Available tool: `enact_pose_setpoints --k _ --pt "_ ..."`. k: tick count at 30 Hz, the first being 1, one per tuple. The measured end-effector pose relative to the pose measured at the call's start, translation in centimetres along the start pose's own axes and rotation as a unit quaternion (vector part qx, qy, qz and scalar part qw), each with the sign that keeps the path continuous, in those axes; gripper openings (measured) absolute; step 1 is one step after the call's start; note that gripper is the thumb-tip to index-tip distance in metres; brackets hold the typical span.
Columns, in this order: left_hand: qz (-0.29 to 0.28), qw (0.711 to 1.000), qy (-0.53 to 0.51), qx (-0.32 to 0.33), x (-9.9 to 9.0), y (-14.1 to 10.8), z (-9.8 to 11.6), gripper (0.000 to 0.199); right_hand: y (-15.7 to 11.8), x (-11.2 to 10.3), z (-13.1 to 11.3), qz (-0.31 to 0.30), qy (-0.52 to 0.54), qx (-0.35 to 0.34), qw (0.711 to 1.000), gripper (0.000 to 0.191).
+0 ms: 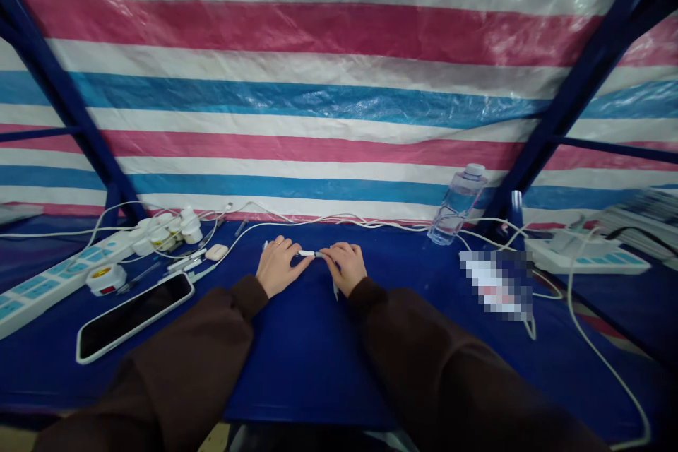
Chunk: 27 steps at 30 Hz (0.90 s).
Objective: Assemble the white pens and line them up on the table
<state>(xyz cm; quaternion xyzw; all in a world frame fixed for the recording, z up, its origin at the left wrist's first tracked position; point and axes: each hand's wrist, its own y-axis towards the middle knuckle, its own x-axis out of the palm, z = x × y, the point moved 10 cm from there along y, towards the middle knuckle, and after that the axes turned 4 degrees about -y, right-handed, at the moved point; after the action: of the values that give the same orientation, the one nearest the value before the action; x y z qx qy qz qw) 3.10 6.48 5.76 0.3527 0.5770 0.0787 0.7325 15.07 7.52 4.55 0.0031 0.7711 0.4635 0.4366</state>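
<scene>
A small white pen-like piece [307, 253] with a dark end lies level between my two hands, just above the blue table [307, 381]. My left hand [279, 267] rests palm down, its thumb reaching to the piece's left end and its fingers bent; something small and pale shows at its outer side. The fingertips of my right hand [345, 266] are closed on the right end of the piece. Under the right palm a thin grey pen-like object [335, 290] sticks out, partly hidden.
At the left are a phone [135, 318], a power strip [68, 275], a round white plug [106, 279], chargers, pens and an earphone case [217, 252]. A clear bottle [458, 205] stands back right, near cables and another power strip [587, 256]. Striped sheeting hangs behind.
</scene>
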Motion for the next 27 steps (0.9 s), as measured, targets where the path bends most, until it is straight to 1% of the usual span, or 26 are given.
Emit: enact_pose_setpoints --k 5,10,13,17,23,27 --pt "-0.005 1.000 0.003 0.002 0.2 0.0 0.1 0.037 0.0 0.2 -0.1 -0.014 -0.004 0.000 1.000 0.013" --pt "0.001 1.000 0.000 0.004 0.0 0.0 0.2 0.037 -0.1 0.3 -0.8 -0.028 -0.046 -0.025 0.998 0.032" --pt "0.002 1.000 -0.007 0.001 0.0 0.0 0.1 0.037 -0.1 0.6 -1.2 -0.043 -0.056 -0.039 0.997 0.031" --pt "0.000 1.000 -0.010 0.003 0.2 0.0 0.1 0.037 -0.2 0.9 -1.4 -0.051 -0.043 -0.051 0.996 0.029" --pt "-0.025 1.000 -0.012 0.006 0.7 0.0 0.2 0.037 -0.3 0.5 -1.3 -0.029 -0.060 -0.051 0.996 0.025" --pt "-0.033 0.999 -0.033 -0.024 1.0 -0.1 -0.3 0.039 -0.2 -0.1 -1.1 -0.016 -0.070 -0.039 0.997 0.025"
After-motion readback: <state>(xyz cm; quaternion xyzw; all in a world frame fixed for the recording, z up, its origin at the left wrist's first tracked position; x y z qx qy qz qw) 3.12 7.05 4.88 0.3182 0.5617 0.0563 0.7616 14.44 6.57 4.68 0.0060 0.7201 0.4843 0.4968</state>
